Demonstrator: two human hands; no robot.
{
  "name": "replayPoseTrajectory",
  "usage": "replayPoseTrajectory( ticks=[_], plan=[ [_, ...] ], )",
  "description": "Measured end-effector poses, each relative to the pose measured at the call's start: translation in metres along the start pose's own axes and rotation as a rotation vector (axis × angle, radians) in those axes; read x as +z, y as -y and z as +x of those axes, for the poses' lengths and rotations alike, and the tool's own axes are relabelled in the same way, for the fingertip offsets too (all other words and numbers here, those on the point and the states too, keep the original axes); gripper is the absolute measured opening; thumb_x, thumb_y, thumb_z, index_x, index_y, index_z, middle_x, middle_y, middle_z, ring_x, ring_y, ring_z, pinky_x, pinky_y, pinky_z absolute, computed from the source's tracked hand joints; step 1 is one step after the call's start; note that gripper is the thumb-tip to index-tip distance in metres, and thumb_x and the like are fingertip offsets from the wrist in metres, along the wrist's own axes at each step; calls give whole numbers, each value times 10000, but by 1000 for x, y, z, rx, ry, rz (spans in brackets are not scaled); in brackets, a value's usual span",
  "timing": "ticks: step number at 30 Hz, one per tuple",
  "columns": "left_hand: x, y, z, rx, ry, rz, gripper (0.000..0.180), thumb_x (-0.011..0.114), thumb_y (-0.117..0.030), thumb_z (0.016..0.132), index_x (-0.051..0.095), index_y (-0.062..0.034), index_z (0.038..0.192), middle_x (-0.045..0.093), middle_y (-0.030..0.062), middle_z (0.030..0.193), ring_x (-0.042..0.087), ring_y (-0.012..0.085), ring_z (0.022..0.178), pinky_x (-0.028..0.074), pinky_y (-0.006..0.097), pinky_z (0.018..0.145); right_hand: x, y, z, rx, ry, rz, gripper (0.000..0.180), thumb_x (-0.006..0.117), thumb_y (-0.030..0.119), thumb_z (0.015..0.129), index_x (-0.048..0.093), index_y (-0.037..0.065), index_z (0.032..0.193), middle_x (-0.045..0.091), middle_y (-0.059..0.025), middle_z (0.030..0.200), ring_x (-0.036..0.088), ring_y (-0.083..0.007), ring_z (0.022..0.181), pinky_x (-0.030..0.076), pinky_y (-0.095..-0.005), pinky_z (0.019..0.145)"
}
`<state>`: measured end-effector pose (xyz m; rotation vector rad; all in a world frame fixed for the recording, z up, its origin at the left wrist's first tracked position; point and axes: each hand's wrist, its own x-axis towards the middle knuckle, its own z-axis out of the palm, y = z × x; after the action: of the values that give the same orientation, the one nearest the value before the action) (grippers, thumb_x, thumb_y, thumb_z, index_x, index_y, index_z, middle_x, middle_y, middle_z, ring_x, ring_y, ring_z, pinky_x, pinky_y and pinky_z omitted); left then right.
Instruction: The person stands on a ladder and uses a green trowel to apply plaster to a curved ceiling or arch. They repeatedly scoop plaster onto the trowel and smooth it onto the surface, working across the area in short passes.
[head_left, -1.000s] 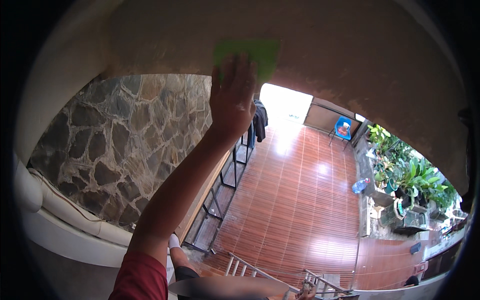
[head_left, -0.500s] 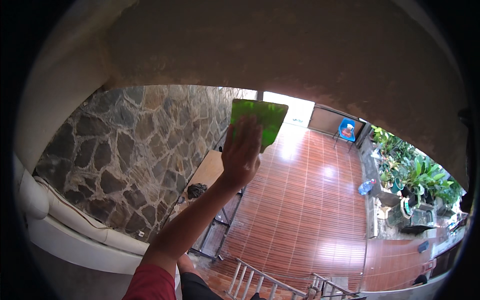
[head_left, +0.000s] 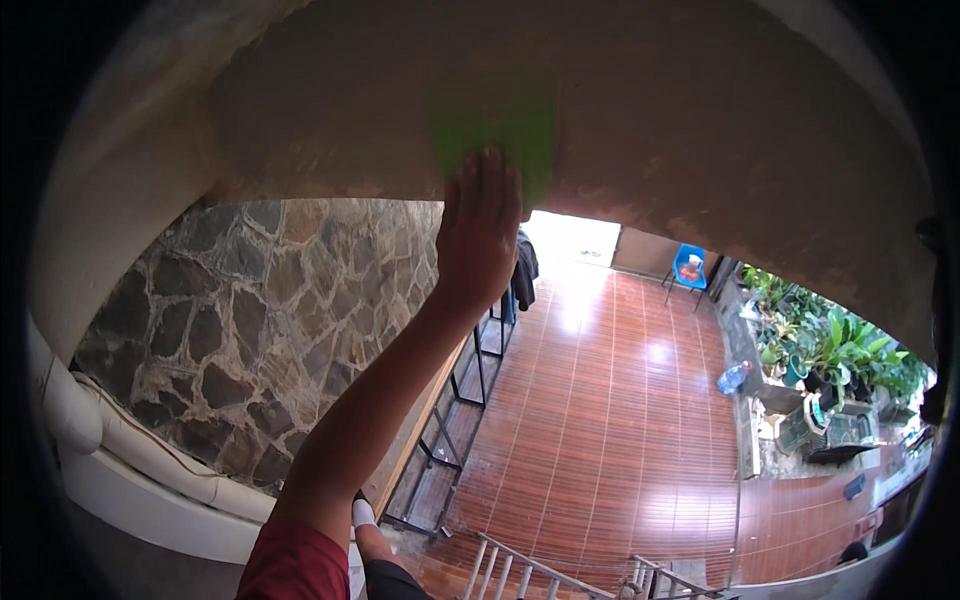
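Observation:
My left arm, in a red sleeve, reaches up from the lower left. At its end my left hand (head_left: 480,225) has its back to me and its fingers together, laid along a thin green flat sheet (head_left: 500,125) with straight edges. The fingers hold the sheet up against a dull brown overhead surface (head_left: 680,110), which looks patchy and smeared along its lower edge. Shade dims the sheet, and its exact kind is hard to make out. The thumb is mostly hidden. My right hand is out of view.
Far below lies a reddish striped tile floor (head_left: 590,400). A metal ladder (head_left: 520,575) rises at the bottom edge. Left are a stone wall (head_left: 250,310), white pipes (head_left: 150,440) and a black-framed table (head_left: 450,430). A blue chair (head_left: 688,268) and potted plants (head_left: 840,345) stand right.
My left hand has moved up with the green sheet, from below the surface's edge onto the surface. The black table frame and a dark cloth hanging beside it now show more.

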<state>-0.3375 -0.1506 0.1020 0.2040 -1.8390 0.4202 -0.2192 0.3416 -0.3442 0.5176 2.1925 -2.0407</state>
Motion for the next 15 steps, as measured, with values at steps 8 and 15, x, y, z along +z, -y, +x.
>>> replayPoseTrajectory(
  ticks=[8, 15],
  plan=[
    [-43, -1, -68, -8, -8, -179, 631, 546, 125, 666, 479, 27, 1286, 483, 221, 1326, 468, 387, 1227, 403, 452, 1031, 0, -1, 2, 0, 13, 3, 276, 558, 193, 874, 509, 44, 1101, 558, -49, 791, 389, -58, 471, 302, -211, 403],
    [-28, 16, 30, 20, -201, 44, 627, 576, 109, 666, 483, 30, 1281, 490, 234, 1309, 478, 378, 1219, 421, 448, 1017, -3, -2, -1, 5, 18, 0, 278, 558, 197, 877, 512, 41, 1102, 565, -56, 803, 395, -60, 473, 309, -211, 407]
  ],
)
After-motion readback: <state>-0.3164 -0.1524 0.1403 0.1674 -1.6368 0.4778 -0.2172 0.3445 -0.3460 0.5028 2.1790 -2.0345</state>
